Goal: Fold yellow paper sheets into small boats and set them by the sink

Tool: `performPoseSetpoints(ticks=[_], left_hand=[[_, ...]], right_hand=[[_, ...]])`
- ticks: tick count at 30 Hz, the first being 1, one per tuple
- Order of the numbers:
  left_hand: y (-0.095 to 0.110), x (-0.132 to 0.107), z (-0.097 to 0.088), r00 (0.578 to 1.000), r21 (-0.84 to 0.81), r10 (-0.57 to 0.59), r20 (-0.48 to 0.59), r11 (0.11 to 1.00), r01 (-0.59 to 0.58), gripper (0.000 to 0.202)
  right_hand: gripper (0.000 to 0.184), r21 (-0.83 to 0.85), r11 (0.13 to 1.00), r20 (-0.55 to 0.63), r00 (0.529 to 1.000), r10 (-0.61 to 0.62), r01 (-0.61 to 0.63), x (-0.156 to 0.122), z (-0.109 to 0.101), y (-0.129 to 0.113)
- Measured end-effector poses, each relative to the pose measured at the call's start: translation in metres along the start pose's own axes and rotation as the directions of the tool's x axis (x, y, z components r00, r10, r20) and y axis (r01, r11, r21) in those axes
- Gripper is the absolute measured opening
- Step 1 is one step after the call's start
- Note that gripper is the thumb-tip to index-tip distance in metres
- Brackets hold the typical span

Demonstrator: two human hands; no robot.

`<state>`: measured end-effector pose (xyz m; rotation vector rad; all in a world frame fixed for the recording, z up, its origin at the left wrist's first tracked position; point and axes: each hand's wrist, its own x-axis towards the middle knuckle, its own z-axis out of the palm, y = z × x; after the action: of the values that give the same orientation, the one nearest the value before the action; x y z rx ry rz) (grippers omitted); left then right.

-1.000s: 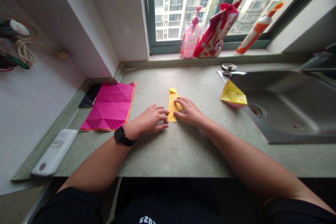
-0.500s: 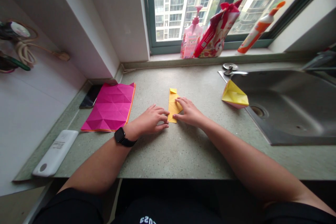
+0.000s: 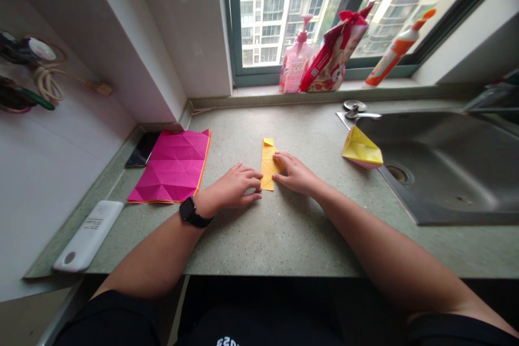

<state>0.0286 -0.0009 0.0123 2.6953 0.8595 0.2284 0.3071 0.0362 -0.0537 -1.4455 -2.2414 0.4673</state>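
A narrow strip of folded yellow-orange paper (image 3: 267,165) lies on the speckled stone countertop (image 3: 279,243), its small flap at the far end. My right hand (image 3: 294,173) rests with its fingertips flat on the strip's right side. My left hand (image 3: 235,186) lies just left of the strip, fingertips at its edge, and the watch on that wrist (image 3: 188,212) is black. A creased magenta paper sheet (image 3: 172,166) with an orange edge lies left of my left hand. A folded yellow paper model (image 3: 361,147) sits at the sink's edge.
A stainless steel sink (image 3: 440,173) fills the right of the counter, with a tap base (image 3: 357,111) behind it. A phone (image 3: 141,150) and a white power bank (image 3: 88,235) lie left. A pink pump bottle (image 3: 295,57), printed bag (image 3: 334,54) and orange-capped bottle (image 3: 395,48) stand on the windowsill.
The whole view has shifted slightly with my head. My right fingertips have drawn back a little to the right on the yellow strip, and my left hand has barely moved.
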Motion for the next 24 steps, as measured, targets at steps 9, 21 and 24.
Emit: performPoseSetpoints(ticks=[9,21,24], left_hand=[[0.008,0.005,0.012,1.0,0.134,-0.013,-0.021,0.991,0.016,0.037],[0.005,0.002,-0.002,0.999,-0.009,-0.048,0.023,0.999,0.048,0.018],[0.003,0.001,-0.002,0.999,-0.012,-0.047,0.016,0.999,0.047,0.015]], right_hand=[[0.067,-0.002,0.999,0.037,0.999,0.036,-0.036,-0.002,-0.003,-0.006],[0.065,-0.04,0.999,0.024,1.0,-0.007,0.008,-0.005,-0.002,-0.001],[0.062,-0.073,0.996,0.018,0.999,-0.044,0.045,-0.009,-0.003,0.0]])
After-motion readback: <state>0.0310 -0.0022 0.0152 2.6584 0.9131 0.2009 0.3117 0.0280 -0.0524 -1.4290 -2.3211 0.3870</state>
